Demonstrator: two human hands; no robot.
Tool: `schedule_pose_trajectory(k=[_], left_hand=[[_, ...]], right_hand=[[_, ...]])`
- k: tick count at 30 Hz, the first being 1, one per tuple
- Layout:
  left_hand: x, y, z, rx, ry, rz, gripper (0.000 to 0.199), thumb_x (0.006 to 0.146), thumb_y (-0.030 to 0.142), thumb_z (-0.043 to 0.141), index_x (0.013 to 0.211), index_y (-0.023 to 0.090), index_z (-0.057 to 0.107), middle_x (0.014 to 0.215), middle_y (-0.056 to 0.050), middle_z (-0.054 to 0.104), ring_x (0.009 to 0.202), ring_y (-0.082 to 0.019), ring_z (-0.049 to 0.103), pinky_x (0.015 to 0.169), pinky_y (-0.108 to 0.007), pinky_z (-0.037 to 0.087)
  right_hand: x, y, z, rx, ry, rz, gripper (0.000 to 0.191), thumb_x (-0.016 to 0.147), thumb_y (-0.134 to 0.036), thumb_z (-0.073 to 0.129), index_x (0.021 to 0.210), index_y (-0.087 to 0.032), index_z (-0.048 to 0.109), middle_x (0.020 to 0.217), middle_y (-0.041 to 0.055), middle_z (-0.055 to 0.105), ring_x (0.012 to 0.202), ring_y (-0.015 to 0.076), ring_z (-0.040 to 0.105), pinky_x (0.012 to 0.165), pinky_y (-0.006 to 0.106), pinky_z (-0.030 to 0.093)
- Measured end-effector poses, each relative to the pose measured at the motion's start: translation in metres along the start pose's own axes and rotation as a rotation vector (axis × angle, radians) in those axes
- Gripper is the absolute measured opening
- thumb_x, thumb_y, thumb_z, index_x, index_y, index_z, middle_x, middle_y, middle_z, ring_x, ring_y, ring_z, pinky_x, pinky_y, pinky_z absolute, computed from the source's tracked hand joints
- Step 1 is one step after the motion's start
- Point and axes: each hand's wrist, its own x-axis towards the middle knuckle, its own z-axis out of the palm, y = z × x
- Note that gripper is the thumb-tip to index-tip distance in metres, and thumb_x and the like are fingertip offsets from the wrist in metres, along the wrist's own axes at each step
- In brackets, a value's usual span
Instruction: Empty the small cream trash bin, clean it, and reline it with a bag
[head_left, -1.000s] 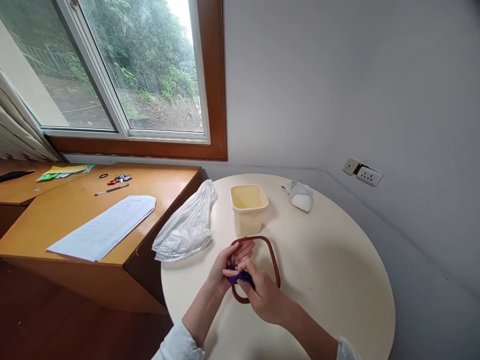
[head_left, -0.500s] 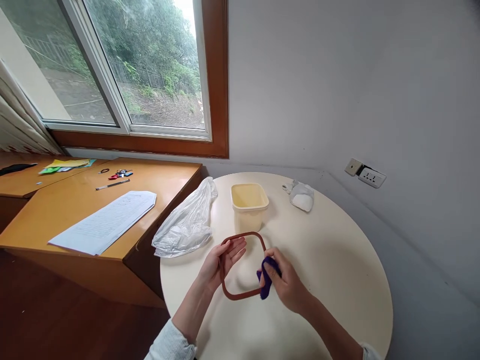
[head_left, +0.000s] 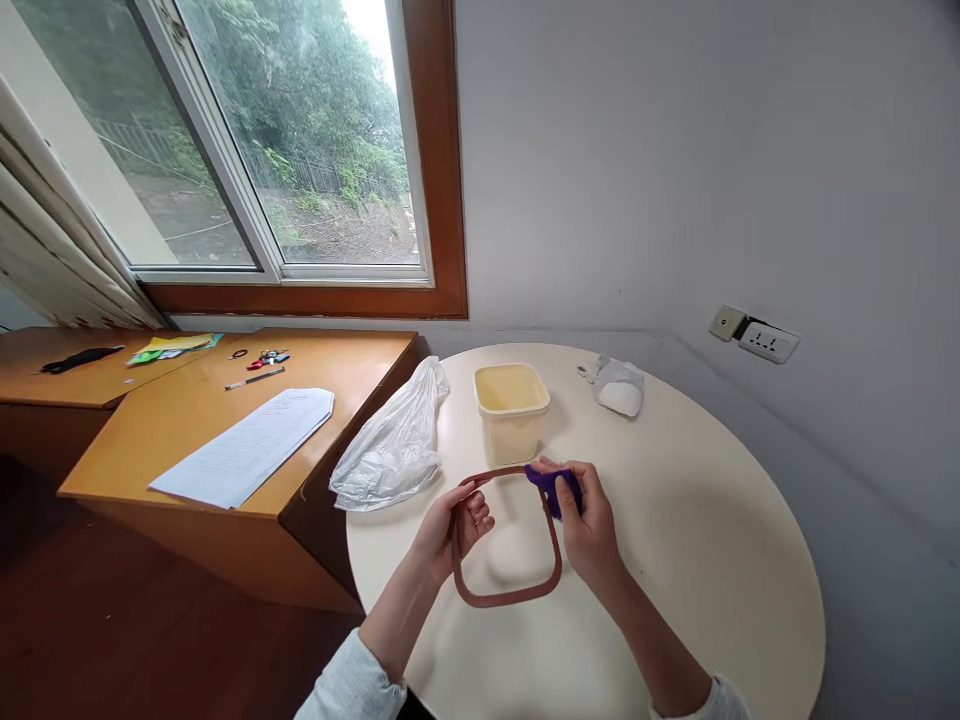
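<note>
A brown, rounded-square ring [head_left: 510, 599], thin like a lid gasket or frame, is held above the round table. My left hand [head_left: 450, 530] grips its left side between thumb and curled fingers. My right hand [head_left: 591, 530] is closed around a purple cloth [head_left: 559, 488], which is pressed over the ring's upper right corner. Just beyond the ring stands a cream square plastic container [head_left: 513, 425], upright with its top uncovered. Part of the ring's left side is hidden behind my left thumb.
On the white round table [head_left: 720, 560] lie a crumpled white plastic bag [head_left: 394, 440] at left and a small clear bag with white contents [head_left: 619, 388] at back right. A wooden desk [head_left: 195, 415] alongside holds papers [head_left: 251, 445], a pen [head_left: 255, 379] and keys [head_left: 268, 359].
My right hand and the purple cloth have moved up along the ring, from its lower right corner to its upper right one. My left fingers have curled in. The view has shifted slightly left.
</note>
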Motion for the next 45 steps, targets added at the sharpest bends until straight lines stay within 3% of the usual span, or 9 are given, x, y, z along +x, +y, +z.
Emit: schedule_pose_trajectory(k=[5,16,23,26,32,36,39,42,45], left_hand=[[0.004,0.003,0.002,-0.068,0.008,0.073,0.016,0.085,0.01,0.042,0.071,0.013,0.048,0.047,0.006,0.033,0.042,-0.005,0.035,0.045,-0.017,0.036],[0.005,0.007,0.001,-0.137,0.069,0.151,0.023,0.084,0.007,0.04,0.063,0.016,0.038,0.047,0.007,0.026,0.041,-0.006,0.03,0.043,-0.017,0.033],[0.004,0.012,-0.001,-0.085,0.091,0.154,0.025,0.082,0.008,0.041,0.06,0.017,0.034,0.047,0.006,0.027,0.042,-0.006,0.03,0.043,-0.018,0.033],[0.005,0.011,-0.001,-0.046,0.09,0.155,0.027,0.081,0.007,0.041,0.057,0.017,0.033,0.047,0.006,0.027,0.041,-0.006,0.029,0.042,-0.019,0.032],[0.009,-0.002,-0.002,0.034,0.094,0.209,0.012,0.077,0.007,0.047,0.068,0.015,0.047,0.045,0.008,0.024,0.038,-0.005,0.026,0.039,-0.018,0.026],[0.008,-0.011,-0.001,0.16,0.132,0.33,0.014,0.075,0.013,0.053,0.088,0.014,0.056,0.046,0.009,0.027,0.041,-0.005,0.027,0.042,-0.017,0.027],[0.005,-0.013,0.0,0.358,0.154,0.404,0.02,0.075,0.022,0.056,0.093,0.014,0.059,0.047,0.009,0.029,0.044,-0.005,0.028,0.045,-0.018,0.03],[0.0,-0.009,-0.001,0.519,0.128,0.39,0.02,0.074,0.028,0.06,0.089,0.015,0.063,0.051,0.007,0.035,0.048,-0.007,0.035,0.052,-0.021,0.035],[-0.003,-0.001,-0.003,0.643,0.044,0.291,0.022,0.076,0.035,0.059,0.08,0.014,0.064,0.057,0.003,0.043,0.052,-0.008,0.04,0.054,-0.022,0.036]], right_hand=[[-0.029,0.009,0.004,0.035,-0.11,0.074,0.015,0.09,-0.036,0.039,0.097,-0.023,0.044,0.109,0.0085,0.063,0.117,0.0194,0.048,0.098,0.041,0.037],[-0.045,-0.007,-0.004,0.318,-0.034,0.406,0.027,0.085,-0.049,0.045,0.088,-0.022,0.042,0.094,0.0083,0.068,0.095,0.0213,0.061,0.087,0.04,0.046],[-0.044,-0.021,-0.011,0.484,-0.314,0.567,0.031,0.083,-0.051,0.047,0.084,-0.02,0.043,0.075,0.0059,0.068,0.072,0.0182,0.064,0.067,0.032,0.047],[-0.045,-0.022,-0.012,0.459,-0.437,0.615,0.031,0.084,-0.051,0.044,0.087,-0.02,0.042,0.066,0.0027,0.065,0.061,0.0151,0.061,0.059,0.028,0.044],[-0.045,-0.015,-0.011,0.298,-0.501,0.609,0.035,0.081,-0.05,0.05,0.095,-0.019,0.044,0.051,-0.0065,0.053,0.047,0.0092,0.049,0.056,0.024,0.039],[-0.043,-0.009,-0.008,0.231,-0.481,0.585,0.041,0.079,-0.051,0.052,0.101,-0.017,0.045,0.048,-0.008,0.048,0.045,0.0093,0.046,0.055,0.025,0.037],[-0.038,-0.005,-0.01,0.195,-0.436,0.584,0.041,0.078,-0.054,0.052,0.095,-0.017,0.049,0.047,-0.0072,0.047,0.045,0.01,0.045,0.053,0.026,0.036],[-0.031,0.001,-0.016,0.143,-0.376,0.588,0.037,0.077,-0.054,0.052,0.082,-0.017,0.049,0.046,-0.0066,0.047,0.043,0.0095,0.042,0.053,0.026,0.036],[-0.025,0.005,-0.029,0.085,-0.435,0.622,0.035,0.076,-0.052,0.054,0.078,-0.018,0.048,0.046,-0.0067,0.048,0.042,0.0088,0.041,0.051,0.025,0.036]])
